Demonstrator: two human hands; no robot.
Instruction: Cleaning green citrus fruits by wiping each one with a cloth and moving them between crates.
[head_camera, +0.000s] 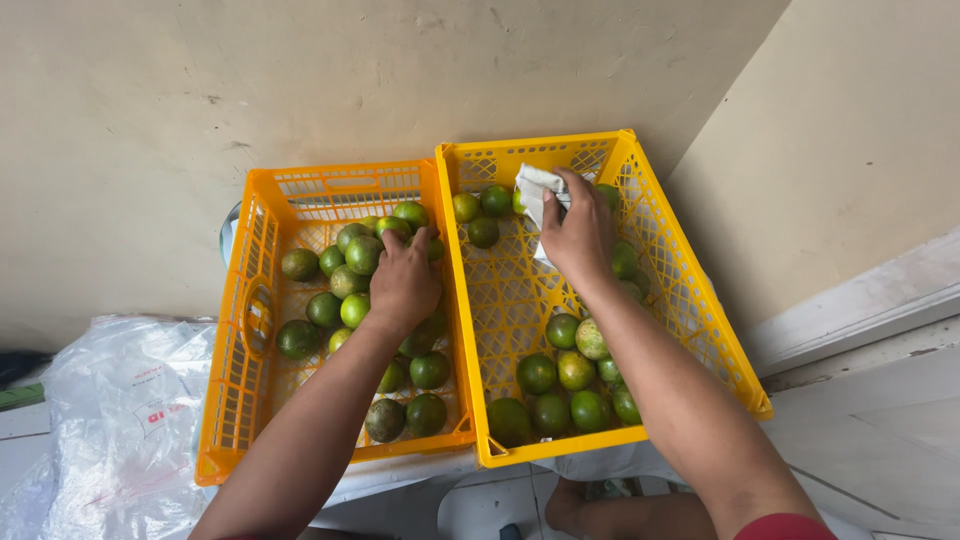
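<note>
Two yellow slatted crates sit side by side below me, pushed up against a scuffed beige wall (300, 90) that meets a second wall at a corner on the right. I see the left crate (225, 390) heaped with green citrus fruits (363, 254), and the right crate (700, 330) holding fewer, some near its far end and a cluster (565, 385) at the near end, with bare lattice floor between them. My left hand (403, 282) lies palm down on the pile in the left crate, fingers curled over a fruit; whether it actually grips one I cannot tell. My right hand (578, 232) is deep in the right crate near its far wall, clenched around a crumpled white cloth (532, 190). Both crates rest on a pale surface whose front edge shows beneath them. A crinkled clear plastic bag (120, 430) lies to the left, just beside the left crate. White painted trim (860, 300) runs along the right wall's foot, above pale floor.
</note>
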